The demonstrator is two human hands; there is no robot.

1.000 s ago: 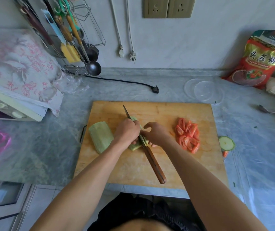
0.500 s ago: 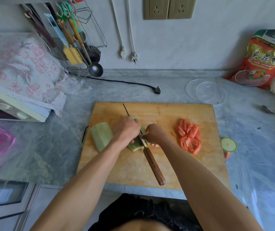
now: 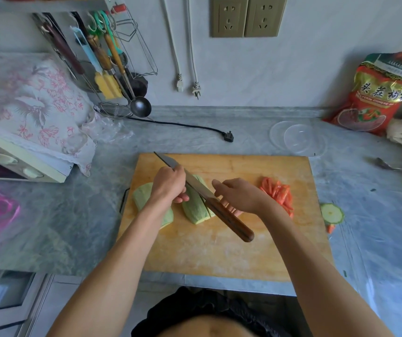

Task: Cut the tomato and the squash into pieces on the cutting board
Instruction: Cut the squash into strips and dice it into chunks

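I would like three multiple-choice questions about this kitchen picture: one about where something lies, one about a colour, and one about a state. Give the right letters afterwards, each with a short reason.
1. Where do the tomato pieces lie?
A. on the right part of the cutting board
B. in the clear dish
C. on the counter by the oven

2. What colour is the knife handle?
A. blue
B. dark brown
C. white

3. What does the left hand do?
A. hangs idle
B. holds a spoon
C. holds down the squash piece beside the blade

Answers:
1 A, the red slices sit in a heap near the board's right edge.
2 B, the handle is dark brown, like wood.
3 C, its fingers rest on the pale green squash piece.
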